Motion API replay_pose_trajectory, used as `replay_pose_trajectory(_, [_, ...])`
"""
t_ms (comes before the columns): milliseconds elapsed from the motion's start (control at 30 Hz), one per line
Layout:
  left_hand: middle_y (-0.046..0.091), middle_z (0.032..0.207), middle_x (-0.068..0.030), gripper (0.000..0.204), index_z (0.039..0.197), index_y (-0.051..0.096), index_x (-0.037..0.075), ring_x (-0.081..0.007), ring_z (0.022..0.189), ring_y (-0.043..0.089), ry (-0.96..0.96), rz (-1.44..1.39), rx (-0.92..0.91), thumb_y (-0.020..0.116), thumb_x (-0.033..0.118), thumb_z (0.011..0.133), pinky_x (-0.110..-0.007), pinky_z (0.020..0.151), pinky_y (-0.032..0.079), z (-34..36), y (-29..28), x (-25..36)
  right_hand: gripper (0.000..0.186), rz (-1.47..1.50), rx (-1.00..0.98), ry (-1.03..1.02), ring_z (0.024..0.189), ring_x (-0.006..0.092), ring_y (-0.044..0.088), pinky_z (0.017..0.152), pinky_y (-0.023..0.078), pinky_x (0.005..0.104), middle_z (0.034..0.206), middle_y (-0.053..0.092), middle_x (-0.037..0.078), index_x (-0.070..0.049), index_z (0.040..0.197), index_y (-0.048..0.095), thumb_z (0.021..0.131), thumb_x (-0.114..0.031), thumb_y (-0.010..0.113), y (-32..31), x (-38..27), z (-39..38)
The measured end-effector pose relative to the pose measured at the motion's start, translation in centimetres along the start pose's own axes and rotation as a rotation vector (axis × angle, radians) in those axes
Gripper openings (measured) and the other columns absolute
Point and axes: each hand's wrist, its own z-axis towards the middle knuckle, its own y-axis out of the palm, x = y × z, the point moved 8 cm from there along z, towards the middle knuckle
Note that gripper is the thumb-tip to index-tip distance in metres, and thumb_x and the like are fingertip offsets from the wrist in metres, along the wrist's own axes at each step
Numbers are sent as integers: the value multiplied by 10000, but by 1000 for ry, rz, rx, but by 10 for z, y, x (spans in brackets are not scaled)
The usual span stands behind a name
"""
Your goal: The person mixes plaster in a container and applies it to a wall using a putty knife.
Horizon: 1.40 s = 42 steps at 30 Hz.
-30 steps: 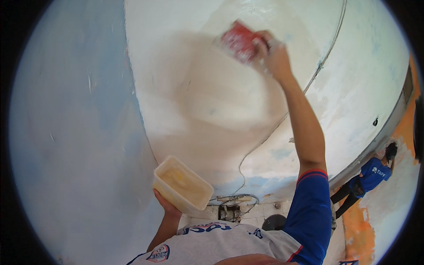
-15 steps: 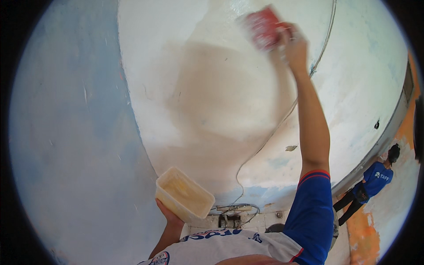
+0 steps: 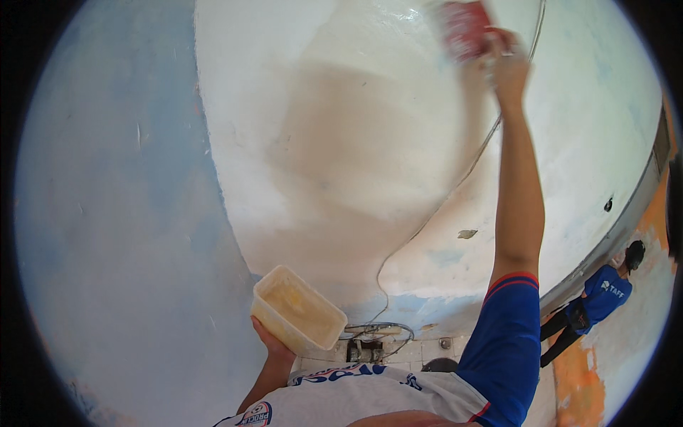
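Note:
My right hand point(image 3: 506, 67) is raised high against the wall, its fingers closed on a flat red putty spreader point(image 3: 466, 30) smeared with white. Motion blurs the spreader, and it lies at or very near the white wall point(image 3: 341, 142). Low on the left, my left hand point(image 3: 274, 341) grips the side and underside of an off-white rectangular plastic tub point(image 3: 331, 334). The tub is tilted, and a pale, yellowish residue shows on its inside.
A loose cable point(image 3: 445, 203) runs down the wall beneath my right arm. At the left is a blue-grey wall point(image 3: 121, 213). Cables point(image 3: 384, 327) and a dark object point(image 3: 364, 350) lie below. A person in a blue shirt point(image 3: 605, 295) stands at the far right.
My right hand and the red putty spreader have moved to the right and slightly upward along the wall. The tub and my left hand have stayed almost still.

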Motion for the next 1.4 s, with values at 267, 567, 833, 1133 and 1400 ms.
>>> replay_pose_trajectory(267, [481,1554,-62,857,1570,382,214,-304,1400,492,-43,35,-15,262,817,974,-494,1148,442,-9,-1,4,227,337,-553,144,604,125,640,624,525,295,819,719,74,-19,1172,688,1038,-196,640,94,-76,-115])
replay_pose_trajectory(567, [484,1544,-91,862,1594,337,213,-342,1371,528,10,-24,41,304,808,972,-548,1090,502,-5,0,8,248,77,133,49,699,126,676,638,550,290,923,746,117,45,1132,686,1008,-169,671,-6,-9,6])
replay_pose_trajectory(833, [459,1571,-74,850,1597,335,216,-331,1396,501,-59,-38,-21,296,799,980,-533,1134,458,-4,0,0,198,244,-653,2,866,450,684,805,553,464,924,711,238,-92,1127,712,983,-206,637,126,-116,-162])
replay_pose_trajectory(1133, [464,1576,-63,832,1591,354,214,-316,1405,497,-11,12,4,280,786,992,-511,1151,442,-6,6,12,251,350,119,254,770,174,691,644,532,303,892,710,96,21,1119,659,1003,-202,670,19,-29,-77])
replay_pose_trajectory(1400, [468,1574,-64,828,1590,353,207,-306,1410,491,13,-53,31,280,779,997,-494,1155,437,2,-24,15,246,765,-299,749,793,124,636,637,531,269,925,661,58,-23,1199,554,1065,-224,601,43,-88,-352])
